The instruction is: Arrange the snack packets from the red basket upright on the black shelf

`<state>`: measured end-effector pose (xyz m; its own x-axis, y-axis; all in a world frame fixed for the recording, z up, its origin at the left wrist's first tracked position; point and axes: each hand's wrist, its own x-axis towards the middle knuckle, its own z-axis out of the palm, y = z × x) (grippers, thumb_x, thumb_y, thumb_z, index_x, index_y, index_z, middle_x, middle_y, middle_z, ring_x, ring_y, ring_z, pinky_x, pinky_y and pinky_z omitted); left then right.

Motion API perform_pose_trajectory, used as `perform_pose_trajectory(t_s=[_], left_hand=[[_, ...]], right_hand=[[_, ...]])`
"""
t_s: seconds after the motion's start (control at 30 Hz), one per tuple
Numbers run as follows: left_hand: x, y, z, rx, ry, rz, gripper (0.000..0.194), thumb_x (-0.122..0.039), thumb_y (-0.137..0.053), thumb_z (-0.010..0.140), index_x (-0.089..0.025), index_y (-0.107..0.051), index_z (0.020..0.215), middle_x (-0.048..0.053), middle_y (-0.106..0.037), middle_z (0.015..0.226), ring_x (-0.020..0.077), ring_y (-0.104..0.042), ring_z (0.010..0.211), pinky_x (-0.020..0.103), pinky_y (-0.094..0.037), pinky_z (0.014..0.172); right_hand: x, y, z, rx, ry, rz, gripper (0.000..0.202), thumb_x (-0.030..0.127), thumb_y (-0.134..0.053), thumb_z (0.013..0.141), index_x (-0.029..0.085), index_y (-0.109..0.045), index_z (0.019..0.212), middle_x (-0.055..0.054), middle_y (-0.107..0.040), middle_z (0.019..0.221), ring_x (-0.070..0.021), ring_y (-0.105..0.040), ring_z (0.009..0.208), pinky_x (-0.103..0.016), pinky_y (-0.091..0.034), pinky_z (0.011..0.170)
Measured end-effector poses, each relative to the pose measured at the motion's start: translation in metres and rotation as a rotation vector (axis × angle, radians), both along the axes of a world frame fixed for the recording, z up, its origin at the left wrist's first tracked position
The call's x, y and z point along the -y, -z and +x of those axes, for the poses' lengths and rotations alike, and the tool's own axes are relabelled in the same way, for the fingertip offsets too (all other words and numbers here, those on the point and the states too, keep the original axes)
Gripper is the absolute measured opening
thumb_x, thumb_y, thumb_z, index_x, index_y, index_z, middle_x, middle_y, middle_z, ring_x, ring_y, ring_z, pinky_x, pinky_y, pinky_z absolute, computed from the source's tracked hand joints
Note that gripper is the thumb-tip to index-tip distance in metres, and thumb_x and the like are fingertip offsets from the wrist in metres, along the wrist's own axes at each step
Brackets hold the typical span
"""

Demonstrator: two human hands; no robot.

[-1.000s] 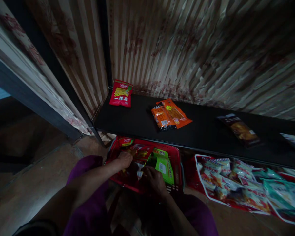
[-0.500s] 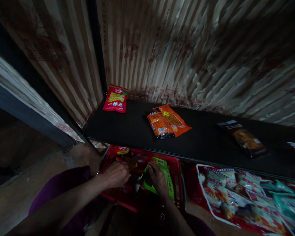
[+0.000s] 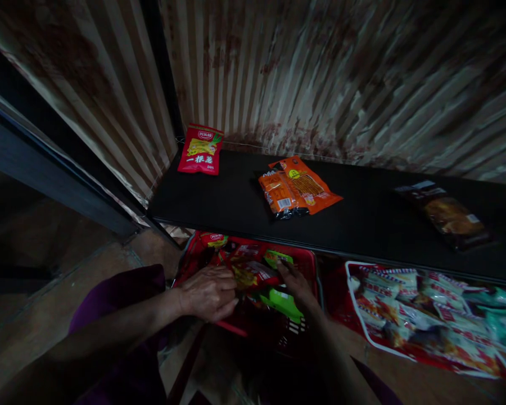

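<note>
My left hand (image 3: 211,293) is closed on the left end of a red snack bag (image 3: 255,274) with a yellow patch, over a red shopping basket (image 3: 312,269). At the bag's right end is my right hand (image 3: 296,280), fingertips bent against its edge; their exact hold is dim. Beneath the red bag lies a green snack bag (image 3: 285,304), partly covered. Another red bag (image 3: 214,239) sits in the basket's far left corner. Shadow hides much of the basket's contents.
A black shelf (image 3: 227,197) above the basket carries a red snack bag (image 3: 201,149), orange snack packs (image 3: 299,187) and a brown pack (image 3: 451,216). To the right stands a white-rimmed basket (image 3: 360,326) full of packets. A dark post (image 3: 160,67) rises at the shelf's left corner.
A red snack bag now stretches between my hands, over the green bag. My right hand has left the green bag's top for the red bag's end. The view has tilted downward.
</note>
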<state>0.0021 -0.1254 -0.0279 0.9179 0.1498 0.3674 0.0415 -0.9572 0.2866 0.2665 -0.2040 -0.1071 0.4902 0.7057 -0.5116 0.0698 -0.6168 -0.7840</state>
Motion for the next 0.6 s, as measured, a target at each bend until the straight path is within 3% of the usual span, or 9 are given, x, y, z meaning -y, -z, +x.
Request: perform_pose_trajectory(t_s=[0.2,0.37,0.5,0.6], left_hand=[[0.002,0.007,0.0,0.16,0.028,-0.036,0.027,-0.021,-0.047,0.086,-0.017,-0.057,0.061,0.007,-0.06,0.067,0.0172,-0.058,0.074,0.032,-0.05,0.07],[-0.002,0.009,0.0,0.167,-0.031,-0.083,0.023,-0.02,-0.045,0.086,-0.017,-0.06,0.069,0.01,-0.065,0.076,0.0188,-0.061,0.083,0.033,-0.052,0.074],[-0.003,0.002,0.0,0.201,-0.08,-0.108,0.017,-0.017,-0.047,0.082,-0.016,-0.062,0.075,0.011,-0.069,0.088,0.0217,-0.062,0.092,0.036,-0.052,0.078],[-0.002,-0.003,-0.002,0.247,-0.084,-0.136,0.015,-0.018,-0.048,0.079,-0.016,-0.063,0.081,0.014,-0.069,0.1,0.0251,-0.06,0.103,0.042,-0.05,0.086]], right_hand=[[0.01,-0.025,-0.002,-0.305,-0.069,-0.11,0.058,0.056,-0.069,0.068,0.02,-0.064,0.113,-0.01,-0.052,0.137,-0.0291,-0.058,0.115,-0.035,-0.058,0.076],[0.02,-0.033,0.003,-0.282,-0.034,-0.099,0.054,0.047,-0.076,0.062,0.021,-0.066,0.108,-0.011,-0.067,0.116,-0.0276,-0.067,0.1,-0.038,-0.055,0.084],[0.034,-0.036,0.009,-0.5,0.063,-0.058,0.045,0.038,-0.079,0.058,0.02,-0.069,0.098,-0.011,-0.074,0.095,-0.0303,-0.07,0.089,-0.045,-0.055,0.083],[0.049,-0.04,0.014,-0.593,0.083,-0.042,0.042,0.034,-0.081,0.058,0.019,-0.069,0.095,-0.011,-0.074,0.093,-0.0295,-0.071,0.089,-0.045,-0.052,0.087]])
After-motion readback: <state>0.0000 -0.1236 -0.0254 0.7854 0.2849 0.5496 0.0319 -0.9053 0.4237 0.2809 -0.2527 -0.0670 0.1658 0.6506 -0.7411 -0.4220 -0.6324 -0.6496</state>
